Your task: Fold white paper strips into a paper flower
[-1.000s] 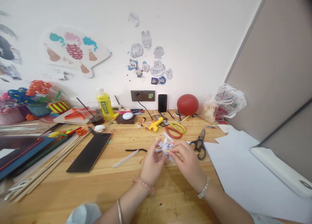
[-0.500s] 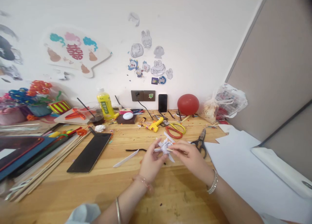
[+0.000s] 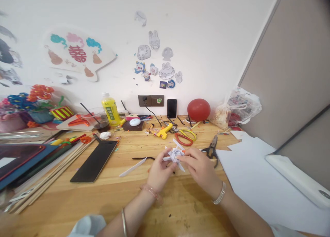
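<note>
The folded paper piece (image 3: 176,155), a white cluster with pointed ends sticking out all round, is sitting up between both hands, just over the middle of the desk (image 3: 123,199). The left hand (image 3: 160,170) is gripping its left side between thumb and fingers, probably serving as the steady clamp, and the right hand (image 3: 202,166) is pinching at the right side with its fingertips, a finer grip that looks suited to working the narrow folds. Both are meeting right in front of the wearer, likely to give a close, square view of the small piece. Just left of the hands, a loose white paper strip (image 3: 132,167) is lying slantwise, its upper end touching or nearly touching a thin black strip (image 3: 139,158). On the other side, black scissors (image 3: 213,142) are resting just behind the right hand, seemingly parked within easy reach. Beyond the paper, red-and-yellow-handled scissors (image 3: 185,145) and a yellow glue gun (image 3: 163,132) are lying side by side, pushed back perhaps to free up working room. Farther out, a black tablet (image 3: 94,163) is lying flat on the left, and large white sheets (image 3: 257,175) are spreading over the right. Against the wall, a phone (image 3: 172,108) is standing upright near a red balloon (image 3: 198,109), while a yellow bottle (image 3: 110,110) is standing farther left.
</note>
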`<state>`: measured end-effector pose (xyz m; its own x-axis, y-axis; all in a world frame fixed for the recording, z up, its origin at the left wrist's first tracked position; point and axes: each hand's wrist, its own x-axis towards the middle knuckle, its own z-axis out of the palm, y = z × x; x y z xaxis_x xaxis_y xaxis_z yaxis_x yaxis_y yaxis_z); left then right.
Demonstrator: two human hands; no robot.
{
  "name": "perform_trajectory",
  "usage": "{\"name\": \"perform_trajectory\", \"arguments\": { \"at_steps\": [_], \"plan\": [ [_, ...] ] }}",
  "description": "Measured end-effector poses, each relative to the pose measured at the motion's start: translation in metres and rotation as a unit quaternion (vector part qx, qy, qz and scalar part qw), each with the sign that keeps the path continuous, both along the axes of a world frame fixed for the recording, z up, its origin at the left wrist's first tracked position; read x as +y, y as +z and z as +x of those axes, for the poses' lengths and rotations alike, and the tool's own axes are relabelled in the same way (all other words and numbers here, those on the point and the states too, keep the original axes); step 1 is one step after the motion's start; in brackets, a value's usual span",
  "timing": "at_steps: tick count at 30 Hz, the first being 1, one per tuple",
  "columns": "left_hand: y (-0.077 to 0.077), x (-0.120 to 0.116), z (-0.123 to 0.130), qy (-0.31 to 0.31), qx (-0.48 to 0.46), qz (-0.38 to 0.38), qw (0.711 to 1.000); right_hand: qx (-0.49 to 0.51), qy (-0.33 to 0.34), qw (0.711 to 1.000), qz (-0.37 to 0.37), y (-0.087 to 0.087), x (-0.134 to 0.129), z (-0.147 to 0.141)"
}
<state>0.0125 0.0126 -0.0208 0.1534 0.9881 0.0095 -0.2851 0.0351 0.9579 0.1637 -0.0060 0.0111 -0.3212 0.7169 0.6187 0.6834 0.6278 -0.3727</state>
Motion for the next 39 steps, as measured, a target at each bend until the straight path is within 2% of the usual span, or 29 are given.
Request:
{"name": "perform_trajectory", "arguments": {
  "at_steps": [4,11,17,19,23,25,30,34,39],
  "plan": [
    [0.002,0.000,0.000,0.011,0.000,-0.001,1.000,0.019,0.006,1.000,-0.001,-0.004,0.002,-0.001],
    [-0.004,-0.001,0.003,0.026,0.035,0.046,0.998,0.070,-0.009,0.994,-0.084,-0.002,0.002,-0.002],
    [-0.007,-0.002,0.003,0.044,0.051,0.051,0.996,0.049,-0.023,0.997,-0.047,-0.002,0.000,-0.004],
    [-0.006,-0.001,0.003,0.035,0.044,0.035,0.998,0.064,-0.012,0.996,-0.053,-0.002,0.001,-0.003],
    [-0.005,0.001,0.001,0.000,0.028,0.004,1.000,0.101,0.018,0.987,-0.125,0.001,0.004,0.002],
    [-0.005,0.001,0.000,-0.004,0.029,0.005,1.000,0.104,0.018,0.986,-0.133,0.003,0.005,0.004],
    [-0.007,0.001,0.002,-0.002,0.045,0.023,0.999,0.065,-0.017,0.994,-0.081,0.001,0.004,0.002],
    [-0.010,0.000,0.004,0.024,0.058,0.049,0.997,-0.005,-0.053,0.999,0.010,-0.004,0.000,-0.003],
    [-0.006,0.000,0.002,0.022,0.045,0.044,0.998,-0.098,-0.076,0.984,0.126,-0.009,-0.002,-0.008]
  ]
}}
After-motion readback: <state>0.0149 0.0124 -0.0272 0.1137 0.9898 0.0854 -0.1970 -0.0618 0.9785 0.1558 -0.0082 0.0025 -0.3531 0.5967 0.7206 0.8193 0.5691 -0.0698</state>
